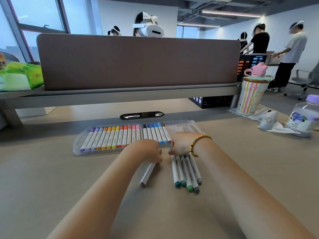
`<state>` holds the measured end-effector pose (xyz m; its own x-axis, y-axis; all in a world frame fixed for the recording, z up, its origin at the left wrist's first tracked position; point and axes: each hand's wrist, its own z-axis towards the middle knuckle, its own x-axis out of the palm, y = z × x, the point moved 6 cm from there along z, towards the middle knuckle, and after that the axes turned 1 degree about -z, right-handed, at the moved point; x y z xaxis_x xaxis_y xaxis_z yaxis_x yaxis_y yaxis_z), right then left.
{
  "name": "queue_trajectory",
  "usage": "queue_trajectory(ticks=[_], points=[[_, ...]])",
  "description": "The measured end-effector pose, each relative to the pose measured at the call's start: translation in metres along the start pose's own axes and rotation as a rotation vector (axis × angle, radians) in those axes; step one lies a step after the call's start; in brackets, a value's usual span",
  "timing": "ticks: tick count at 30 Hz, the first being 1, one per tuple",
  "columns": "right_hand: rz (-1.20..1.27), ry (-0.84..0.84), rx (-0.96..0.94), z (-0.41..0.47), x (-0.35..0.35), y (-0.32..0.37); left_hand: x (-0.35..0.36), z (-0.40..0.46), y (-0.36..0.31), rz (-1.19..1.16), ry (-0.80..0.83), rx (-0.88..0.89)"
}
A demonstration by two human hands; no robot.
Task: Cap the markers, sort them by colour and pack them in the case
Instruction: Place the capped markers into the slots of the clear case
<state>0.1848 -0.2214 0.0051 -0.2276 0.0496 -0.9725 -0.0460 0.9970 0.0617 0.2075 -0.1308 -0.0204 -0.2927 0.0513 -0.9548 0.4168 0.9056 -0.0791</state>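
Toward the far edge of the desk (51, 169), the clear case (183, 124) is lying open, its left compartment filling with purple, orange, yellow, red and pink markers and its right compartment taking a black, several blues and a brown, with bare room remaining at its right end. Just in front of the case, the left hand (148, 151) is gripping the top of an uncapped marker (147, 175), whose bare lower end is pointing back toward the near edge. Just beside it, the right hand (181, 145) is pinching what looks like a small teal cap (170, 148) between its fingertips, though most of the fingers are hidden behind the knuckles. Under that wrist, four capped markers (187, 171) in teals, green and grey are lying side by side on the desk.

The capping step appears to be in hand. The next move is probably calling for bringing cap and marker end together and pressing the cap home, then placing this marker with the greens.
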Motion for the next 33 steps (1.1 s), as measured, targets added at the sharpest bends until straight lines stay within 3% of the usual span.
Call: queue_trajectory(ticks=[4,15,21,28,33], points=[[0.089,-0.060,0.030,0.006,0.002,-0.003,-0.002,0.002,0.009,-0.052,0.006,-0.013],[0.100,0.016,0.064,0.008,0.016,0.005,-0.023,0.006,0.048,-0.443,-0.053,-0.084],[0.456,0.068,0.083,0.011,-0.003,-0.023,-0.036,0.011,0.040,-0.786,-0.148,-0.046],[0.901,-0.061,0.210,0.032,-0.014,-0.069,-0.051,0.048,0.022,-1.012,-0.210,-0.045],[1.075,-0.186,0.240,0.053,-0.026,-0.083,-0.050,0.086,0.010,-0.973,-0.268,-0.103]])
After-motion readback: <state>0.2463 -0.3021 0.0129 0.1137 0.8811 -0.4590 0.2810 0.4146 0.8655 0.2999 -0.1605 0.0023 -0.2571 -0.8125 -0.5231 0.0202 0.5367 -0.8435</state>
